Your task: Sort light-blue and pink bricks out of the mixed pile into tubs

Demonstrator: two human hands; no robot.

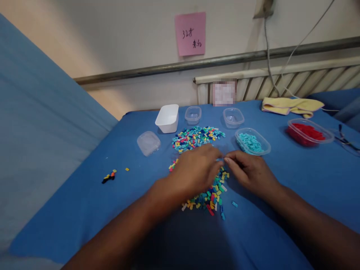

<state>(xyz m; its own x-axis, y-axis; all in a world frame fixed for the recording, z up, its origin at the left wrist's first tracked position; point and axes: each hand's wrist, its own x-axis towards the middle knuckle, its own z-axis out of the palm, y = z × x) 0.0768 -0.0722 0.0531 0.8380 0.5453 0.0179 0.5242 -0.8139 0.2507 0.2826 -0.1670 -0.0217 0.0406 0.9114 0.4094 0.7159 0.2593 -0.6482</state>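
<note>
A heap of small mixed-colour plastic bricks (197, 138) lies on the blue cloth (135, 210), with a second scatter of bricks (209, 197) closer to me. My left hand (194, 170) rests palm down over the near scatter, fingers curled and reaching right. My right hand (250, 170) lies beside it, fingertips pinched together and meeting the left fingertips just above the bricks. Whatever the fingertips hold is too small to make out. A clear oval tub of turquoise bricks (252, 141) sits just beyond my right hand.
A clear tub of red bricks (309, 132) stands at the right. A white tub (167, 118), two small clear cups (192, 114) (233, 117) and a clear lid (148, 143) stand behind and left of the heap. A few stray bricks (109, 176) lie at the left. A yellow towel (291, 105) lies at the back right.
</note>
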